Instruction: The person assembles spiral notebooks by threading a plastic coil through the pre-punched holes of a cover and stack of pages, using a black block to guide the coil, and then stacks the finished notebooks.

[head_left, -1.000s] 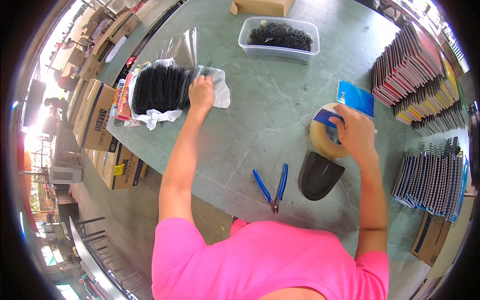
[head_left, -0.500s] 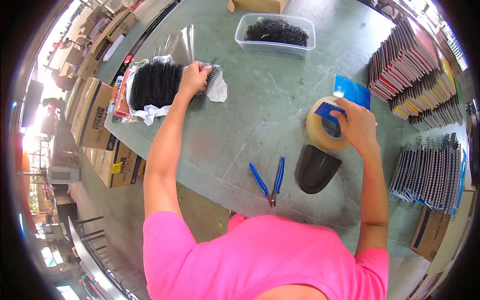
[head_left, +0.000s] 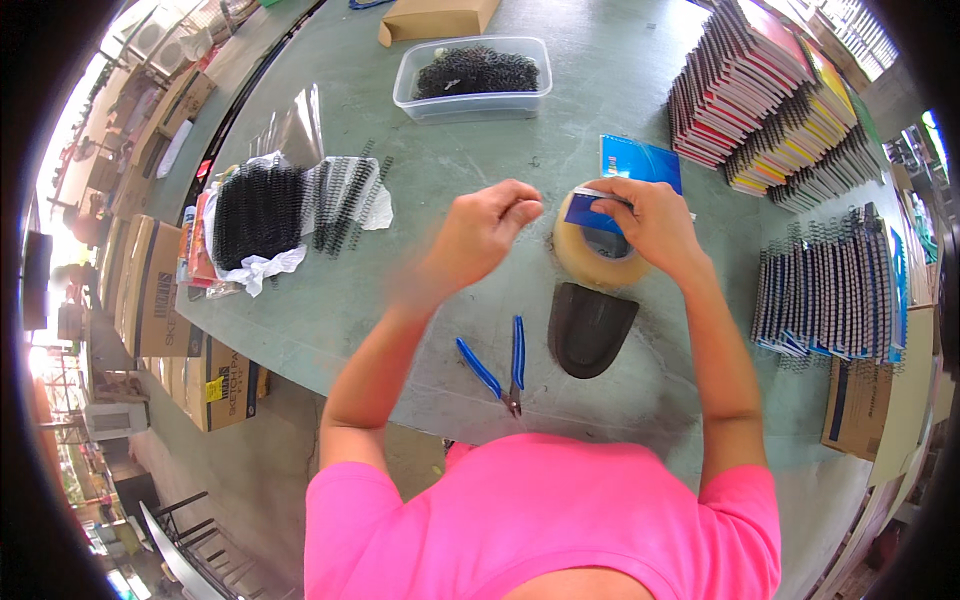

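Note:
My right hand (head_left: 648, 222) pinches a small blue notebook (head_left: 584, 210), held up nearly edge-on above a wide roll of tape (head_left: 572, 252). Just left of it my left hand (head_left: 485, 228) is raised with thumb and fingers pressed together; whatever they hold, if anything, cannot be made out. Another blue notebook (head_left: 640, 160) lies flat behind the tape roll. Nearer me rest a dark rounded pad (head_left: 590, 335) and blue-handled cutting pliers (head_left: 517, 352), their handles spread. Black spiral coils (head_left: 258, 215) lie bunched on white cloth at the left, several loose ones beside them.
A clear plastic tub (head_left: 472, 108) of black coil scraps stands at the back, near an open cardboard box (head_left: 440, 18). Spiral notebooks with red edges (head_left: 735, 85), yellow edges (head_left: 790, 135) and blue edges (head_left: 825, 290) line the right side. Cartons (head_left: 160, 290) stand beyond the table's left edge.
My left hand has left the coils and come right, close to the notebook in my right hand. The right hand still holds it over the tape roll. The whole view has shifted.

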Demonstrator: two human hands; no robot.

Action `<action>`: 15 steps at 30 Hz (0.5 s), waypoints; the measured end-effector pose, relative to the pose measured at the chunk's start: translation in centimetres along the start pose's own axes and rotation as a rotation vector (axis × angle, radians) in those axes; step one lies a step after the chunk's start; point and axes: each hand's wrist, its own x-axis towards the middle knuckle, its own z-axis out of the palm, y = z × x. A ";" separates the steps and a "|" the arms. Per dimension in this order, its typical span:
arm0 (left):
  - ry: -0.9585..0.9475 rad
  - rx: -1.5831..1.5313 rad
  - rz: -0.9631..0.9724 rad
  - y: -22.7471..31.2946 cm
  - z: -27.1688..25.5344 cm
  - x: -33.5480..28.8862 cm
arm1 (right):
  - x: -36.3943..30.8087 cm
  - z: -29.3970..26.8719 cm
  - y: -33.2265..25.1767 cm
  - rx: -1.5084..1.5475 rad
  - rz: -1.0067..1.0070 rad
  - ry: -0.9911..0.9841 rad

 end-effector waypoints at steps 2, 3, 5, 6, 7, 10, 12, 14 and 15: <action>0.073 -0.061 0.127 0.5 2.1 0.3 | 0.1 0.1 0.2 -0.015 0.011 -0.006; 0.090 -0.032 0.134 0.6 2.7 0.3 | 0.0 0.2 0.4 0.002 0.004 0.006; 0.120 0.034 0.155 0.8 3.4 0.6 | -0.1 0.2 0.6 0.044 -0.013 0.039; 0.137 0.049 0.161 0.8 3.7 0.7 | -0.2 -0.1 0.5 0.037 -0.003 0.022; 0.155 0.072 0.166 0.6 3.7 0.6 | -0.3 -0.3 -0.1 0.037 0.004 0.006; 0.201 0.120 0.158 0.3 3.6 0.8 | -0.2 -0.6 -0.8 0.005 0.041 -0.066; 0.264 0.144 0.206 0.1 3.7 1.1 | 0.0 -0.3 -0.6 0.025 -0.035 -0.034; 0.356 0.167 0.315 0.2 3.8 1.5 | 0.2 0.9 0.2 0.099 -0.214 0.089; 0.229 0.126 0.204 0.2 3.4 1.4 | 0.1 1.0 0.5 0.071 -0.194 0.058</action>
